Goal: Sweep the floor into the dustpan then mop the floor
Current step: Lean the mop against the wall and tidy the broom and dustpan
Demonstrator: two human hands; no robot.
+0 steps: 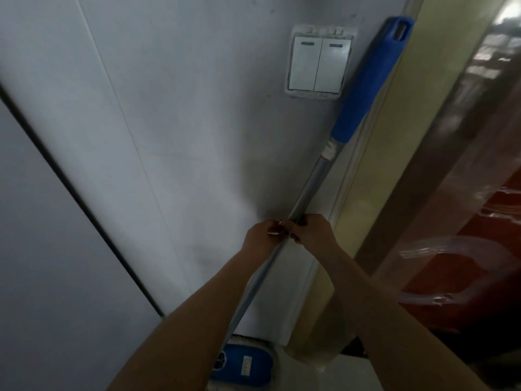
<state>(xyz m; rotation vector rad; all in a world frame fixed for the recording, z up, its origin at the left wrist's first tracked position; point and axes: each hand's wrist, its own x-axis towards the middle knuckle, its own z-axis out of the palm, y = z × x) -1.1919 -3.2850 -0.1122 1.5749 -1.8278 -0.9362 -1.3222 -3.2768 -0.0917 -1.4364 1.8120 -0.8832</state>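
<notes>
Roughly midway along broom (308,190), grip (287,231).

Your forearms (197,303): bare to the frame edge. L hand (260,235) & R hand (314,231) bare too, nails (294,236) look dark-painted, blurry tho.

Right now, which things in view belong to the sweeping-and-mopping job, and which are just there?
Job: grey pole with blue grip and blue head, broom or mop unclear; left hand and right hand both grip it.
Just there: double wall switch; red item under clear plastic; beige door frame.
</notes>
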